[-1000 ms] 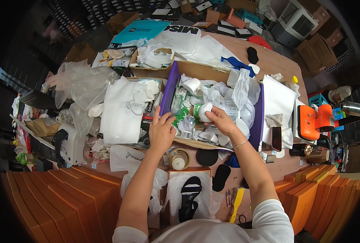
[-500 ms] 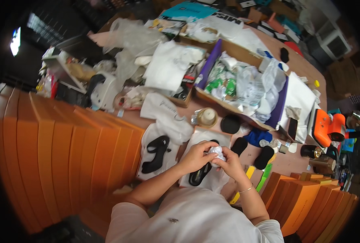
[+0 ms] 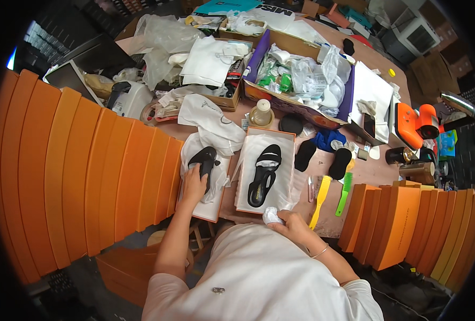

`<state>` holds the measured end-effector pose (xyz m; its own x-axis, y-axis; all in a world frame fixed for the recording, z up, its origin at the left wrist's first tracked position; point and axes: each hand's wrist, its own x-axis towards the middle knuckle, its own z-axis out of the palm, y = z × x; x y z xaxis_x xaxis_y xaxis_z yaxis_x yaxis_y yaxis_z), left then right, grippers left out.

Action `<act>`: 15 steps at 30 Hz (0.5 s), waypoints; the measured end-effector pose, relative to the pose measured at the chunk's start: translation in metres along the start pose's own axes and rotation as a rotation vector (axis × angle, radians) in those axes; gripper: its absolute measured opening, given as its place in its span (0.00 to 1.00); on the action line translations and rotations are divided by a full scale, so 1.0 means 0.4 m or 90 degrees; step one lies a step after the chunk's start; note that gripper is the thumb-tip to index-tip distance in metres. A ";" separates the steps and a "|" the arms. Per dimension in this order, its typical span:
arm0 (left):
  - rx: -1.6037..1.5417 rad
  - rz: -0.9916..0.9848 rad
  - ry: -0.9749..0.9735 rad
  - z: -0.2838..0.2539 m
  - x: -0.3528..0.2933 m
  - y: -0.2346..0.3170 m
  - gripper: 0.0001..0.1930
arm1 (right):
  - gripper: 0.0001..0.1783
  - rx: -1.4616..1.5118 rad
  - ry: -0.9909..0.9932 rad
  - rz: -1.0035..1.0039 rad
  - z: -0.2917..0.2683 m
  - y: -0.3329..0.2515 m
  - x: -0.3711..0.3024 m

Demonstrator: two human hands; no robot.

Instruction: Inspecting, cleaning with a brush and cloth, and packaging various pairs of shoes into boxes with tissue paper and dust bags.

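Note:
My left hand [image 3: 194, 185] has come down on a black sandal [image 3: 209, 157] lying in the left shoebox lid or tray, with its fingers closed round the near side. White tissue paper [image 3: 216, 195] lies under that sandal. My right hand [image 3: 295, 227] pinches a crumpled wad of white paper [image 3: 271, 215] close to my shirt. Between the hands, a second black sandal [image 3: 259, 188] rests sole down in an open shoebox [image 3: 240, 206] lined with white tissue. Some white paper shows under its straps.
Orange shoeboxes [image 3: 103, 176] are stacked along the left, with more boxes [image 3: 400, 219] at the right. A yellow brush [image 3: 321, 200], a green brush [image 3: 345, 192] and black pads [image 3: 340, 163] lie right of the shoebox. Behind stands a purple-sided carton [image 3: 349, 101] of packaging.
My hands have parted from the paper wad they held together. The left went to the left-hand sandal; the right drew the wad back toward my body, uncovering the other sandal. The view has shifted.

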<state>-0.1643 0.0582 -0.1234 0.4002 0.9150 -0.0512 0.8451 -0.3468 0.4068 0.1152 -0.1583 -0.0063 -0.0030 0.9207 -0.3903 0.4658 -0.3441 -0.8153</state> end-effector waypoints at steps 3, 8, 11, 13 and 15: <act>-0.040 -0.172 -0.110 0.041 0.038 -0.005 0.32 | 0.19 0.016 0.031 -0.002 0.020 -0.003 -0.023; -0.160 -0.099 0.038 -0.014 0.041 -0.005 0.29 | 0.19 -0.010 0.025 -0.054 0.022 -0.023 -0.009; -0.765 -0.150 0.026 -0.191 0.019 0.076 0.25 | 0.26 0.256 0.121 -0.091 0.016 -0.027 0.001; -1.039 -0.153 -0.040 -0.278 -0.006 0.156 0.20 | 0.31 0.246 0.139 -0.116 -0.023 -0.082 0.023; -1.259 -0.119 -0.181 -0.296 -0.043 0.203 0.29 | 0.31 0.131 0.200 -0.221 -0.038 -0.152 0.060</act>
<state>-0.1446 0.0386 0.0184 0.5716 0.7850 -0.2388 -0.5300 0.5754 0.6229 0.1004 -0.1124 0.0403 0.1544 0.9872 0.0402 0.3005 -0.0082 -0.9537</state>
